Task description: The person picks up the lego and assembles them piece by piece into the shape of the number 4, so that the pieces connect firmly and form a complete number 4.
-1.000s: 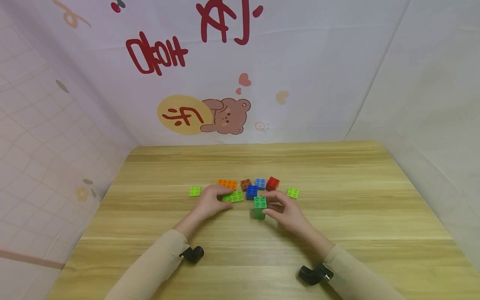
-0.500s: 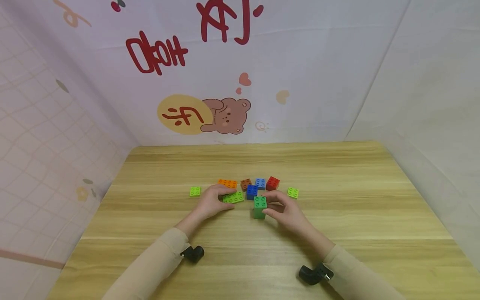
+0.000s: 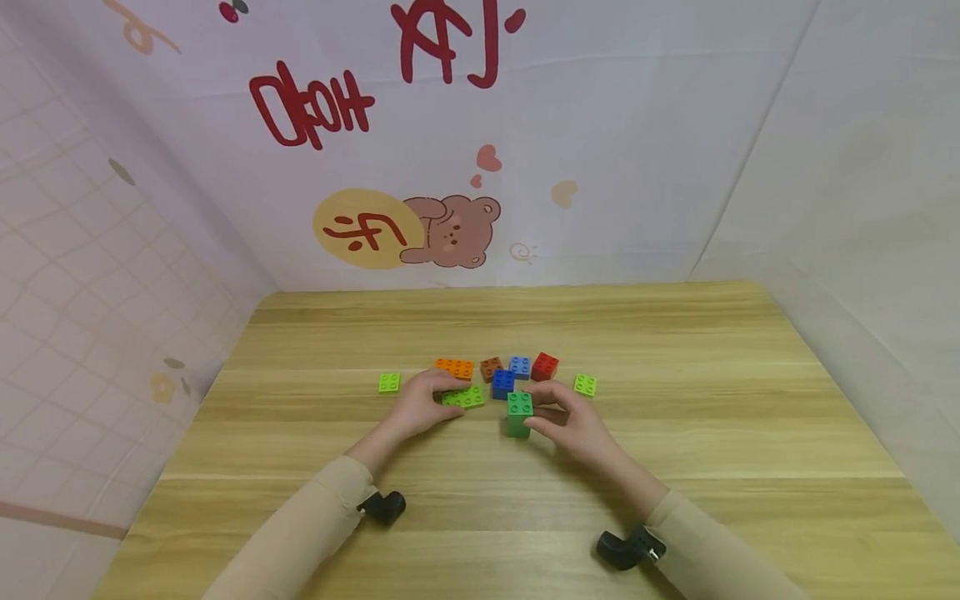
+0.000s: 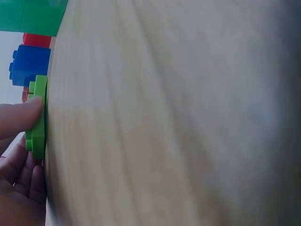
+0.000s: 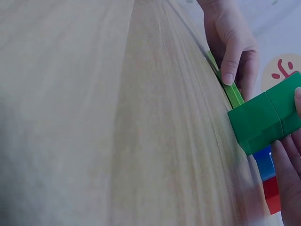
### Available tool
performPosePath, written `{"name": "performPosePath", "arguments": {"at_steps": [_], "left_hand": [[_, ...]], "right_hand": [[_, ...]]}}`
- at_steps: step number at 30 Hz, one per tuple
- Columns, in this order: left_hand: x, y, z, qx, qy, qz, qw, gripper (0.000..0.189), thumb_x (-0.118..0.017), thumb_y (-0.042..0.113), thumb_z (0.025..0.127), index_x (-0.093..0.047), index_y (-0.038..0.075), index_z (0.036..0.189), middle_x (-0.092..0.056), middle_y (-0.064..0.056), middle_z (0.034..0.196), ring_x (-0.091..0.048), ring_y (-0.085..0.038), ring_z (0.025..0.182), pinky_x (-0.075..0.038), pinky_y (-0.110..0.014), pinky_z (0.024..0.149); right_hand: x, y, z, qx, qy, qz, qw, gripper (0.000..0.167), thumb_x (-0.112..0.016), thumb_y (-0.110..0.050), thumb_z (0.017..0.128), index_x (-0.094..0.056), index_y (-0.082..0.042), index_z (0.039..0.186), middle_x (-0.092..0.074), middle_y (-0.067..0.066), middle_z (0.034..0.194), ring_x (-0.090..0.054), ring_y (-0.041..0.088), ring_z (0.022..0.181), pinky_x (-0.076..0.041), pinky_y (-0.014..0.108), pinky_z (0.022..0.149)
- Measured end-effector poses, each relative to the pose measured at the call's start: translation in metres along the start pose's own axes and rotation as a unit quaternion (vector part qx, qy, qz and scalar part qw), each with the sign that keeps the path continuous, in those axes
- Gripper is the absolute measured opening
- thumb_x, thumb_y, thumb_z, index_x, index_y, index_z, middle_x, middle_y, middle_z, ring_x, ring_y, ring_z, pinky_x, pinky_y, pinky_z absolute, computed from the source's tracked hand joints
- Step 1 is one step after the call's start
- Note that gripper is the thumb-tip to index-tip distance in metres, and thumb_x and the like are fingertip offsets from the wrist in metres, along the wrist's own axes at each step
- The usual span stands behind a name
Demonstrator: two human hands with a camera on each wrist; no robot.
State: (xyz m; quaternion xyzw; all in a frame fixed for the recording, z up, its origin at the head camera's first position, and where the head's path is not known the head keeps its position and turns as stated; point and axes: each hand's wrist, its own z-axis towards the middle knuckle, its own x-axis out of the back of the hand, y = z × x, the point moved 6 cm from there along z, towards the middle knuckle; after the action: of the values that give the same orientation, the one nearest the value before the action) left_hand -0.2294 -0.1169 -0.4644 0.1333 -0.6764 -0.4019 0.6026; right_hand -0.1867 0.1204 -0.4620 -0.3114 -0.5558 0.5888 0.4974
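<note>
My right hand (image 3: 575, 423) grips a stack of two green toy bricks (image 3: 519, 415), thumb on the near side and fingers behind. The seam between the two green bricks (image 5: 267, 113) shows in the right wrist view. To the left, my left hand (image 3: 420, 407) pinches a flat lime-green brick (image 3: 465, 397) with two rows of studs, low at the tabletop. In the left wrist view, the thumb (image 4: 26, 115) lies against the side of this lime-green brick, and part of it is covered by the hand. Just behind the green stack sits a dark blue brick (image 3: 503, 385).
Behind the hands lie an orange brick (image 3: 454, 367), a brown brick (image 3: 491, 369), a light blue brick (image 3: 520, 367) and a red brick (image 3: 545, 367). Small lime-green bricks flank them, one left (image 3: 389, 382) and one right (image 3: 585, 385). Printed cloth walls surround the wooden table (image 3: 480, 517).
The flat lime-green brick shifts slightly right, then back left and a little nearer, with my left hand on it. My right hand and the green stack stay in place.
</note>
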Motion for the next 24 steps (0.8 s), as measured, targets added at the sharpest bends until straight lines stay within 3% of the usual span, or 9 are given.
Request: {"name": "performPosePath", "arguments": {"at_steps": [14, 19, 24], "left_hand": [[0.010, 0.008, -0.005, -0.001, 0.003, -0.050, 0.9988, 0.040, -0.082, 0.008, 0.081, -0.074, 0.011, 0.120, -0.068, -0.002, 0.113, -0.059, -0.022, 0.107, -0.047, -0.043, 0.097], [0.018, 0.018, -0.006, -0.002, 0.005, -0.083, 0.9966, 0.041, -0.081, 0.007, 0.082, -0.072, 0.010, 0.122, -0.065, -0.003, 0.114, -0.058, -0.022, 0.109, -0.049, -0.043, 0.096], [0.024, 0.036, -0.008, -0.028, 0.003, -0.084, 0.9961, 0.040, -0.080, 0.010, 0.084, -0.071, 0.012, 0.124, -0.064, -0.003, 0.119, -0.056, -0.023, 0.114, -0.047, -0.044, 0.097]], "right_hand": [[0.001, 0.004, 0.001, -0.012, -0.001, -0.011, 0.9999, 0.043, -0.075, -0.001, 0.086, -0.060, 0.001, 0.127, -0.061, 0.014, 0.125, -0.061, 0.031, 0.112, -0.053, 0.035, 0.093], [0.001, 0.004, 0.000, -0.005, -0.001, -0.007, 1.0000, 0.044, -0.074, 0.001, 0.086, -0.060, 0.001, 0.127, -0.061, 0.015, 0.125, -0.061, 0.030, 0.111, -0.052, 0.037, 0.093], [0.001, 0.003, 0.001, -0.001, -0.002, -0.006, 1.0000, 0.042, -0.075, 0.000, 0.086, -0.061, 0.001, 0.125, -0.062, 0.014, 0.123, -0.062, 0.024, 0.110, -0.053, 0.035, 0.092]]}}
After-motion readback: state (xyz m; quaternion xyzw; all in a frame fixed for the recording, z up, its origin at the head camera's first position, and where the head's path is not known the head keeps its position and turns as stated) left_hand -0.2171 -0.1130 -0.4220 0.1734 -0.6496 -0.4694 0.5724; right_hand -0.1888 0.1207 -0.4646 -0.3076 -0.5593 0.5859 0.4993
